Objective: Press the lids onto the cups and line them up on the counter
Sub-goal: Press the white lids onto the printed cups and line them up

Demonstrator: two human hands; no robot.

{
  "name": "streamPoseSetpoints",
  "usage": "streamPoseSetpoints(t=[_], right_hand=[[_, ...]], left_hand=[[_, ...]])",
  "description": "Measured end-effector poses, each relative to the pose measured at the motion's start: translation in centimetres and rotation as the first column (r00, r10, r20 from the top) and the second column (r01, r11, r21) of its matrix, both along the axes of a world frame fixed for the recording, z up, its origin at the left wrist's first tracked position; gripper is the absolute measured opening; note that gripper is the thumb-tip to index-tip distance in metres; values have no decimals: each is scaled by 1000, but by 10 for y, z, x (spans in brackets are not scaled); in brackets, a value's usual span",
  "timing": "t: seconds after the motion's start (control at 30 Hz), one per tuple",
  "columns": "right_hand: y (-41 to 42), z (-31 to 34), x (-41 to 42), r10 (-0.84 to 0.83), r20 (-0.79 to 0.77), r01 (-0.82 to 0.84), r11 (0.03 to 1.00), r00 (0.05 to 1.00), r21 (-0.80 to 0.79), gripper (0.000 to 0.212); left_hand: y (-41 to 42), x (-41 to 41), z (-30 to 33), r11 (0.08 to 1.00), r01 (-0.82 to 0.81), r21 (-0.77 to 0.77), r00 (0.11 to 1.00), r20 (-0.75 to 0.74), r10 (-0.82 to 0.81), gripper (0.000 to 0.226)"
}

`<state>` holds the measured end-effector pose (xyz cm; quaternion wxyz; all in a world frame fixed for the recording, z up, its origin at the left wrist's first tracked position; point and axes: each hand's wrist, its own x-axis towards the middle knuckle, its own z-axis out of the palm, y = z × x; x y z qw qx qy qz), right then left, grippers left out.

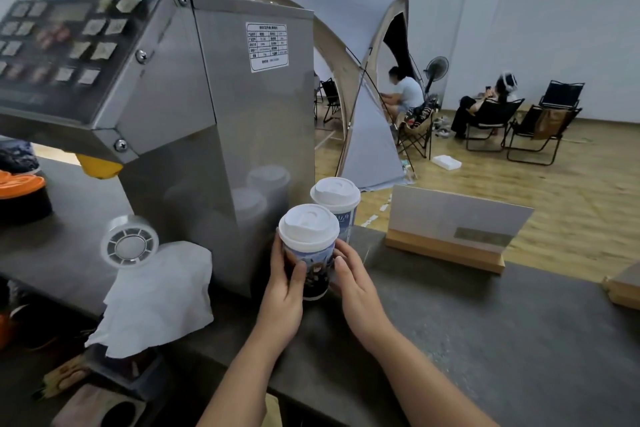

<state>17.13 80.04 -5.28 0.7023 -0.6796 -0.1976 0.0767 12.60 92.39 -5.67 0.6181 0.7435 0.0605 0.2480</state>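
Fingers of the left hand [282, 284] and right hand [353, 282] curl round the near cup [309, 255] from both sides, likely steadying it to stand on the counter [467, 315] just before the second lidded cup [336, 206], forming a row beside the steel machine [242, 114].

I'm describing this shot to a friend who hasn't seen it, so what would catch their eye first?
Probably the near lidded cup at centre, held by the left hand and the right hand above the dark counter. A second lidded cup stands right behind it. The big steel machine with its button panel looms at left, and a grey tent rises behind.
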Motion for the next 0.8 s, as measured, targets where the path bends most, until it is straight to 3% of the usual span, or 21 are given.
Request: streamPoseSetpoints(t=[0.17, 0.27, 0.37, 0.47, 0.6, 0.8], right_hand=[[-3, 2, 0, 10, -11, -10, 1000, 1000, -2, 51], [-10, 2, 0, -34, -21, 35, 999, 999, 27, 31], [-25, 6, 2, -154, -39, 156, 986, 987, 60, 23], [-42, 16, 2, -262, -70, 269, 956, 962, 117, 23], [-75, 32, -3, -326, -89, 337, 922, 941, 190, 24], [-168, 41, -17, -463, -92, 472, 859, 882, 199, 23]], left_hand=[[-1, -4, -3, 999, -39, 21, 999, 11, 39, 62], [-7, -15, 0, 988, -152, -29, 987, 42, 153, 44], [-17, -37, 5, 916, -391, -90, 905, 142, 400, 32], [-38, -58, 26, 868, -473, -149, 824, 275, 496, 31], [-74, -58, 53, 948, -312, -69, 874, 371, 315, 28], [-149, -13, 66, 999, 0, -46, 981, 196, 9, 24]])
